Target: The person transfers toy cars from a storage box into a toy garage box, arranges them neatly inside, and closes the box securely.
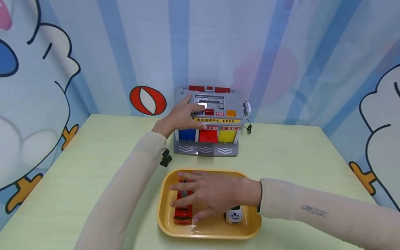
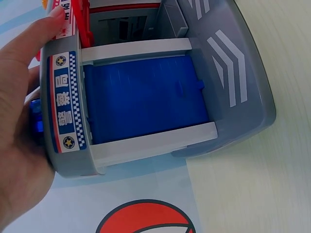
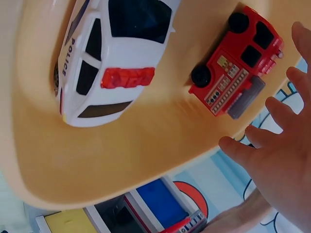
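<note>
My left hand (image 1: 182,116) grips the upper front edge of a grey toy emergency station (image 1: 231,100), fingers over its roof and thumb on the front near the middle door. In the left wrist view the blue door (image 2: 146,97) is down, while the red door (image 2: 83,24) stands swung out from its bay. Over the yellow tray (image 1: 209,237) my right hand (image 1: 215,192) is spread, fingers apart, holding nothing. Beneath its fingers lies a red toy fire truck (image 1: 183,216). A white toy police car (image 3: 131,53) sits in the tray too, partly covered by the hand in the head view.
The station's yellow door (image 1: 226,136) is down. A thin black cord (image 1: 249,129) lies by the station's right side. Behind the pale table (image 1: 290,156) hangs a blue striped cloth (image 1: 212,41) with cartoon figures, close to the station's back.
</note>
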Demonstrator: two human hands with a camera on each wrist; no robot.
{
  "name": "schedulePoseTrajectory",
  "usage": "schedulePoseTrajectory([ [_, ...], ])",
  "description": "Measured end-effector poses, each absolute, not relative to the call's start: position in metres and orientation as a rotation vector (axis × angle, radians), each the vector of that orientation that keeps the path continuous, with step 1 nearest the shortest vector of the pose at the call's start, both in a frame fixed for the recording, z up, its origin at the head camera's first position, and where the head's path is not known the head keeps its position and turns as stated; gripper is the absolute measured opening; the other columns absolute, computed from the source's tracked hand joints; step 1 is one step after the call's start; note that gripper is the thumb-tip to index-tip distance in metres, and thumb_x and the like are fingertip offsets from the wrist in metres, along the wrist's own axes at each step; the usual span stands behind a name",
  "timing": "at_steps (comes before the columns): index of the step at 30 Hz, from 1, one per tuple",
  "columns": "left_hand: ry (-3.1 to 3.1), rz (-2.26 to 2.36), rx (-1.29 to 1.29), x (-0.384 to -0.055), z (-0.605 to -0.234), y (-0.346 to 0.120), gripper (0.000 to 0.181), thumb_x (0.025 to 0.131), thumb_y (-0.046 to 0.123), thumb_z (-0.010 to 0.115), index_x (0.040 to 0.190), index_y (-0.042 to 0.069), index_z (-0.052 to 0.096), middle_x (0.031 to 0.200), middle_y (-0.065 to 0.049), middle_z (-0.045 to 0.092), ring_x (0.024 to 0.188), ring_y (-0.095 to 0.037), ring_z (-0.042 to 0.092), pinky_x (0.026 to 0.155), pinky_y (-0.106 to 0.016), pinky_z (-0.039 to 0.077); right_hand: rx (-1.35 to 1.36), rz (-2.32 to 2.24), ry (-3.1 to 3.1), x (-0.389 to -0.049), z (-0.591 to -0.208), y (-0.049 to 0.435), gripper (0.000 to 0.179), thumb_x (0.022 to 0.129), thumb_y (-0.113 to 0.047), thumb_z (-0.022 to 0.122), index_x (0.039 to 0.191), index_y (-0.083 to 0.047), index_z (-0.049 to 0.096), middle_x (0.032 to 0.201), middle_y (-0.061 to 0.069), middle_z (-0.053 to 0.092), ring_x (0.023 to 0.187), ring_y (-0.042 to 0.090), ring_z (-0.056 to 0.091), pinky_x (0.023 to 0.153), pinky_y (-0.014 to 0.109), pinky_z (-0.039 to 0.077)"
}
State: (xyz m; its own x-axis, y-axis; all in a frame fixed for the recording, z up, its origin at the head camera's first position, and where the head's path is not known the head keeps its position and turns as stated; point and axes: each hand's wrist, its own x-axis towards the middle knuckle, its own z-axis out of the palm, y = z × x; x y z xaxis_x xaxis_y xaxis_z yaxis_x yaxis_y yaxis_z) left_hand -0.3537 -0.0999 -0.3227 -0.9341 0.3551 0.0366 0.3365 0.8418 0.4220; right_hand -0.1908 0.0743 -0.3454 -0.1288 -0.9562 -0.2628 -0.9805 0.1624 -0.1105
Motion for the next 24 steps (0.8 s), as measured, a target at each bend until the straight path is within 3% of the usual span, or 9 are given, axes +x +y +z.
schedulePoseTrajectory([
  [13, 2.97, 0.669, 0.562, -0.354, -0.325, -0.1, 0.078, 0.079, 0.054, 0.078, 0.146, 0.026, 0.052, 0.169, -0.008, 0.015, 0.157, -0.029, -0.001, 0.12, -0.063, 0.024, -1.876, 0.152, 2.169, -0.188, -0.365, 0.057, 0.058, 0.098, -0.054, 0.053, 0.152, -0.037, 0.04, 0.166, 0.001, 0.028, 0.154, 0.035, 0.021, 0.119, 0.056, 0.031],
  [20, 2.985, 0.675, 0.596, -0.355, -0.326, -0.099, 0.077, 0.078, 0.054, 0.078, 0.146, 0.026, 0.053, 0.164, -0.005, 0.033, 0.157, -0.028, -0.002, 0.121, -0.062, 0.023, -1.896, 0.18, 2.205, -0.186, -0.369, 0.056, 0.062, 0.097, -0.057, 0.052, 0.154, -0.038, 0.037, 0.166, 0.004, 0.027, 0.154, 0.037, 0.02, 0.118, 0.059, 0.031],
  [24, 2.988, 0.673, 0.582, -0.355, -0.326, -0.099, 0.077, 0.079, 0.054, 0.078, 0.146, 0.026, 0.053, 0.167, -0.007, 0.024, 0.157, -0.028, -0.002, 0.121, -0.062, 0.023, -1.911, 0.155, 2.225, -0.186, -0.37, 0.057, 0.065, 0.095, -0.057, 0.055, 0.154, -0.037, 0.037, 0.165, 0.004, 0.028, 0.154, 0.036, 0.021, 0.119, 0.057, 0.03],
])
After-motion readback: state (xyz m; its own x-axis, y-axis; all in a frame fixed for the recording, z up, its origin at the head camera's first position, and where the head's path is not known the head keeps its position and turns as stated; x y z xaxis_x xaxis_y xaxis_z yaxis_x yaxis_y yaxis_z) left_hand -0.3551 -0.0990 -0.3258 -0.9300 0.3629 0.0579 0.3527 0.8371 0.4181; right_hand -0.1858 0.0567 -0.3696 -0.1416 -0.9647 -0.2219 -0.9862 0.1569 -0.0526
